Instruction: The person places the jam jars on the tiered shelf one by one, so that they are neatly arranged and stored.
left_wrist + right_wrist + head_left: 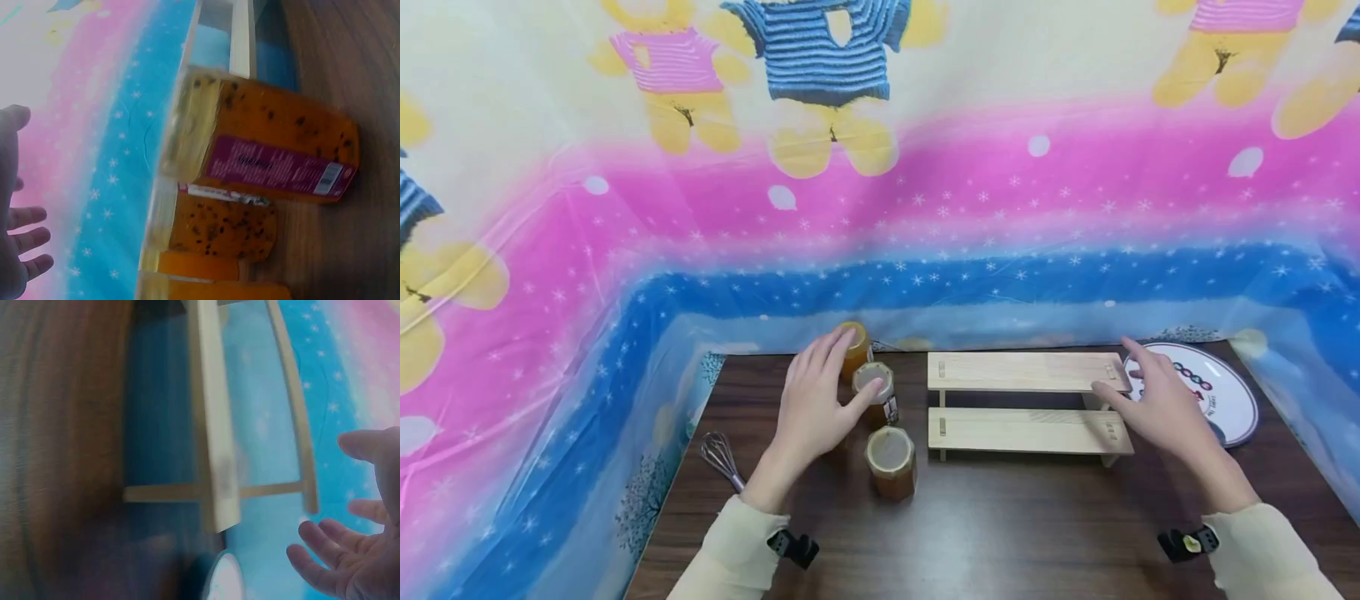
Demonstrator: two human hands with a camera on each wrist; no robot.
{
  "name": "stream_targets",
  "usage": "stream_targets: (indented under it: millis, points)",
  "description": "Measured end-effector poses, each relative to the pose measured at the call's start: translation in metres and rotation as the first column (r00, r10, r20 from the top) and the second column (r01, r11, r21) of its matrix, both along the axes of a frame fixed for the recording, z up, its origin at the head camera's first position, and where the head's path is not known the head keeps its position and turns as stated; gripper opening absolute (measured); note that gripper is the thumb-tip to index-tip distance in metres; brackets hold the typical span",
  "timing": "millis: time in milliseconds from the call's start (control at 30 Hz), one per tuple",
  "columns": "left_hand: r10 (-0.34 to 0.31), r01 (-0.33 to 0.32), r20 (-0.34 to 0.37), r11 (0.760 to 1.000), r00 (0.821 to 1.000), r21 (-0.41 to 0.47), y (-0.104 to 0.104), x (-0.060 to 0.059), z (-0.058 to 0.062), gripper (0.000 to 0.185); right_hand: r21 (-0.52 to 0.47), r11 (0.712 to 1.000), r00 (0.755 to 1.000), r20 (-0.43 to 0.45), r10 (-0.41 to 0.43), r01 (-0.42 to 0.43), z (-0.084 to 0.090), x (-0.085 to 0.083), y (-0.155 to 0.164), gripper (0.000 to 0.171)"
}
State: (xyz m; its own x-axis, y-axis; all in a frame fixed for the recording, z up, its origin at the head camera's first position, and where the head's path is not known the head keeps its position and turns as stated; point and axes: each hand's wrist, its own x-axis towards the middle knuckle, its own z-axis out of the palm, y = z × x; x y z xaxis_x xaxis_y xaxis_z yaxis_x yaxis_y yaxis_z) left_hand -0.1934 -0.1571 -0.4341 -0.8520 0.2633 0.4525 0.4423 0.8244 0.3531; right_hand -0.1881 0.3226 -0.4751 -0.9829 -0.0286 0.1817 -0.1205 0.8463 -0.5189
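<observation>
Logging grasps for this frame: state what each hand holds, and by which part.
Nothing is held. The left hand hovers open over the jars; the right hand is open at the wooden rack, right end.

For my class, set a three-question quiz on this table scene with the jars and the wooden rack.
1. True or false: the right hand grips a jar.
2. How many jars stand by the left hand?
3. Which lies left of the left forearm: A) whisk B) plate C) wooden rack?

Key
1. False; it is open beside the rack's right end.
2. Three: front jar, middle jar, back jar.
3. A.
</observation>
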Motion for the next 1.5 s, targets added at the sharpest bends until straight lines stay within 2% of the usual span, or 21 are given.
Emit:
stream_targets:
  millis: [100, 200, 300, 400, 467, 600, 700, 767, 833, 1000, 1167, 1333, 1500]
  points:
    - [-0.028, 0.036, -0.063, 0.992, 0.998, 0.124, 0.003, 0.013, -0.004, 0.075, -0.028, 0.998, 0.999, 0.004, -0.049, 0.049, -0.013, 0.011, 0.006, 0.085]
    - [-0.052, 0.065, -0.061, 0.968, 0.997, 0.242, 0.005, 0.026, -0.012, 0.074, -0.043, 0.996, 0.997, 0.039, -0.071, 0.073, -0.027, 0.02, 0.013, 0.077]
    - [-0.069, 0.066, -0.001, 0.944, 0.998, 0.324, 0.006, 0.036, -0.023, 0.077, -0.07, 0.994, 0.992, 0.1, -0.073, 0.08, -0.04, 0.025, 0.017, 0.074]
    - [-0.101, 0.05, 0.103, 0.911, 0.989, 0.409, 0.005, 0.044, -0.04, 0.082, -0.113, 0.991, 0.986, 0.158, -0.057, 0.076, -0.05, 0.029, 0.019, 0.072]
    - [-0.136, 0.034, 0.184, 0.88, 0.973, 0.474, 0.004, 0.048, -0.052, 0.087, -0.155, 0.985, 0.979, 0.2, -0.042, 0.074, -0.054, 0.03, 0.019, 0.07]
    - [-0.228, -0.006, 0.326, 0.811, 0.917, 0.586, 0.002, 0.053, -0.077, 0.098, -0.282, 0.955, 0.956, 0.292, -0.002, 0.088, -0.062, 0.031, 0.02, 0.068]
    - [-0.289, -0.033, 0.388, 0.764, 0.875, 0.644, 0.002, 0.055, -0.092, 0.104, -0.363, 0.926, 0.941, 0.337, 0.026, 0.105, -0.067, 0.03, 0.021, 0.066]
    - [-0.32, -0.045, 0.408, 0.739, 0.855, 0.673, 0.003, 0.055, -0.1, 0.106, -0.396, 0.912, 0.937, 0.346, 0.04, 0.107, -0.069, 0.029, 0.022, 0.065]
    - [-0.34, -0.059, 0.43, 0.724, 0.837, 0.687, 0.004, 0.056, -0.106, 0.108, -0.43, 0.896, 0.934, 0.353, 0.052, 0.113, -0.071, 0.027, 0.023, 0.064]
    - [-0.365, -0.076, 0.467, 0.718, 0.806, 0.692, 0.006, 0.055, -0.117, 0.106, -0.51, 0.848, 0.921, 0.383, 0.072, 0.146, -0.077, 0.025, 0.025, 0.064]
    - [-0.38, -0.068, 0.449, 0.698, 0.809, 0.713, 0.01, 0.054, -0.123, 0.103, -0.558, 0.812, 0.909, 0.408, 0.087, 0.173, -0.08, 0.023, 0.028, 0.066]
    - [-0.385, -0.045, 0.406, 0.678, 0.829, 0.733, 0.013, 0.056, -0.129, 0.095, -0.575, 0.797, 0.895, 0.434, 0.106, 0.185, -0.081, 0.021, 0.031, 0.069]
    - [-0.388, -0.035, 0.367, 0.646, 0.845, 0.763, 0.016, 0.057, -0.133, 0.089, -0.594, 0.777, 0.879, 0.462, 0.117, 0.208, -0.083, 0.019, 0.034, 0.072]
